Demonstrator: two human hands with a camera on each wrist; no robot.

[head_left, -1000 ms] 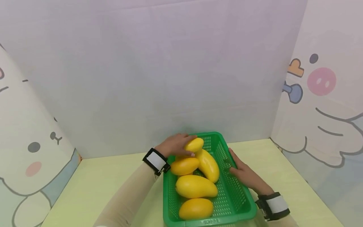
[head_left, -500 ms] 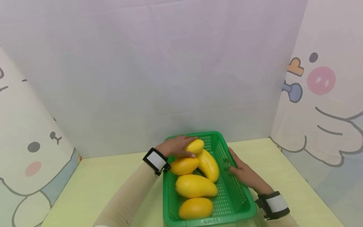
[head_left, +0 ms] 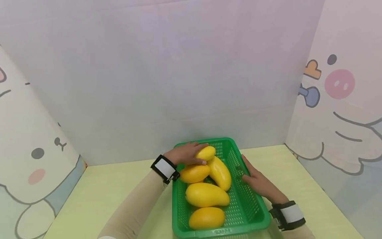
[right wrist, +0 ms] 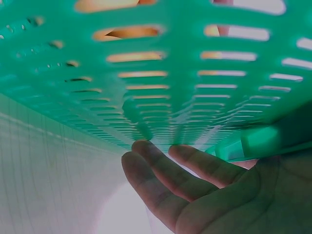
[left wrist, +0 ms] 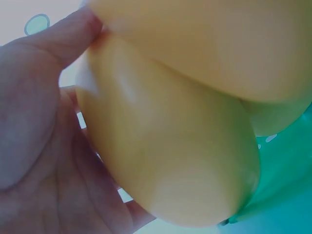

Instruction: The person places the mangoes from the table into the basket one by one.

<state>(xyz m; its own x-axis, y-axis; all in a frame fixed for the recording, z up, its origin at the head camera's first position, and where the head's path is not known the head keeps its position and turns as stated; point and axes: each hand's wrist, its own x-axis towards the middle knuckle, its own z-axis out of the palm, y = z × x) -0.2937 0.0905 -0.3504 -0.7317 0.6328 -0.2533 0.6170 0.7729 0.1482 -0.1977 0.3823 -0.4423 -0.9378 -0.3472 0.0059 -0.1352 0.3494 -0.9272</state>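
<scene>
A green plastic basket (head_left: 265, 220) holds several smooth yellow mangoes. At its far left corner, my left hand (head_left: 186, 153) grips a mango (head_left: 206, 153), fingers over the far side and thumb on the near side. That mango (left wrist: 170, 141) lies against the palm in the left wrist view, touching another. Close by are an orange-yellow mango (head_left: 194, 174) and a curved, longer one (head_left: 221, 173). My right hand (head_left: 262, 184) holds the basket's right rim, thumb inside. Its fingers (right wrist: 161, 175) extend along the outside of the slotted wall in the right wrist view.
The basket stands on a pale yellow-green table (head_left: 119, 179), near a plain whitish back wall (head_left: 149, 83). Side panels with cartoon animals (head_left: 340, 99) rise at left and right. Two more mangoes (head_left: 207, 218) lie across the basket's near half.
</scene>
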